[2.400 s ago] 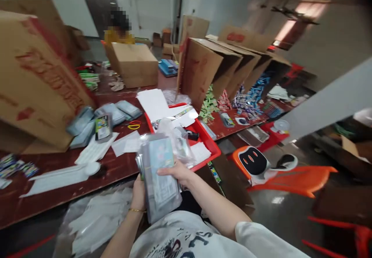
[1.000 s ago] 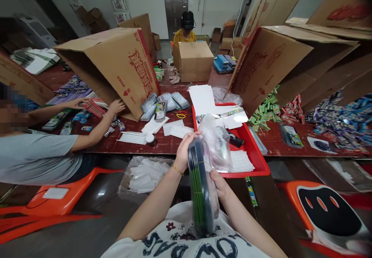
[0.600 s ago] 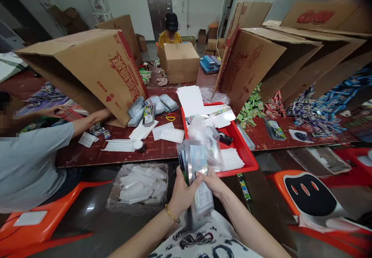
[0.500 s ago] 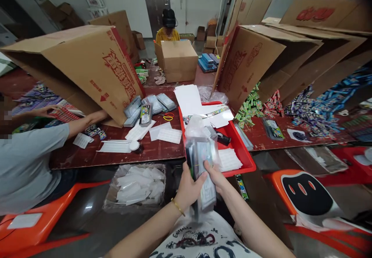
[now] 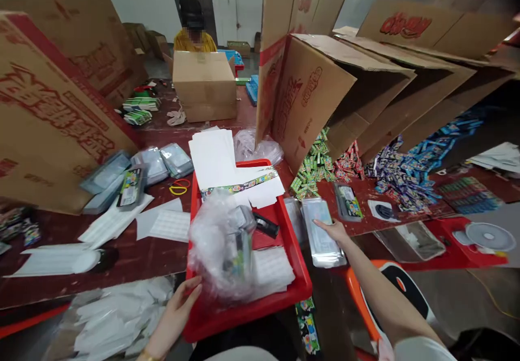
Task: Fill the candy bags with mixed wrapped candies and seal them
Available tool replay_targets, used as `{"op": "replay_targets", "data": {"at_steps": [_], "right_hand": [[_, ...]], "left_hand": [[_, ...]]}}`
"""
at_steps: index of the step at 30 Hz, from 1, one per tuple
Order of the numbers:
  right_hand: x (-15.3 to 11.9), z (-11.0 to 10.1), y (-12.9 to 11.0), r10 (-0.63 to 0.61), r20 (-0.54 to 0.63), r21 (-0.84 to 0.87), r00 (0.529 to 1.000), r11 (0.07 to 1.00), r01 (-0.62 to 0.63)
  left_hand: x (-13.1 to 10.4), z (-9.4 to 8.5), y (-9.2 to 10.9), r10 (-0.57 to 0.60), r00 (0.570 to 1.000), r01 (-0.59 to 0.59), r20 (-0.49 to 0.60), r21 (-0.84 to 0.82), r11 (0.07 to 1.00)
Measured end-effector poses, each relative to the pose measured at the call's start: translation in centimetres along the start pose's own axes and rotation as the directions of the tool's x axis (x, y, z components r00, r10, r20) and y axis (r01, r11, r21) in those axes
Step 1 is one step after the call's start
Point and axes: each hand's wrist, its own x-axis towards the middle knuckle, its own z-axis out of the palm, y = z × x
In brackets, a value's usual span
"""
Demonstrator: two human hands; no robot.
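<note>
My right hand (image 5: 333, 232) grips the right side of a stack of clear plastic blister packs (image 5: 319, 242), one digit stretched across its top. This stack rests at the table edge, just right of a red tray (image 5: 303, 279). My left hand (image 5: 181, 304) is at the tray's near left rim, its fingers loosely bent and apart, with nothing held in it. Beside its fingertips a crumpled clear plastic bag (image 5: 215, 236) lies in the tray, with printed packs partly inside. White sheets (image 5: 213, 152), a black tool (image 5: 266, 224) and white cards (image 5: 273, 269) also lie in the tray.
Tipped cardboard boxes (image 5: 317, 90) spill green packets (image 5: 311, 168), red packets (image 5: 348, 163) and blue packets (image 5: 418, 160). More plastic packs (image 5: 150, 166) lie left, near rubber bands (image 5: 179, 187). A person (image 5: 195, 38) is behind a closed carton (image 5: 205, 87). An orange chair (image 5: 359, 290) stands right.
The plastic packs I held in both hands are now at the table edge under my right hand. The bag rests in the tray, and my left hand has moved left. The view has turned right.
</note>
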Motion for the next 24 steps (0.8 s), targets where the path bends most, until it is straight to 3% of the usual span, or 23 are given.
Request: {"op": "replay_targets", "data": {"at_steps": [4, 9, 20, 24], "right_hand": [[5.5, 4.0, 1.7, -0.025, 0.070, -0.073, 0.997, 0.997, 0.030], [7.3, 7.9, 3.6, -0.054, 0.185, -0.062, 0.981, 0.996, 0.066], [7.0, 7.8, 4.5, -0.046, 0.189, -0.024, 0.981, 0.998, 0.051], [7.2, 8.2, 4.3, -0.019, 0.169, 0.008, 0.985, 1.000, 0.018]], "left_hand": [[0.5, 1.1, -1.7, -0.028, 0.999, 0.029, -0.031, 0.038, 0.999], [0.4, 2.0, -2.8, -0.017, 0.999, 0.020, -0.051, 0.070, 0.997], [1.0, 2.5, -0.6, -0.090, 0.996, 0.093, -0.028, 0.150, 0.984], [0.9, 3.4, 0.6, -0.058, 0.998, 0.060, -0.018, 0.194, 0.979]]}}
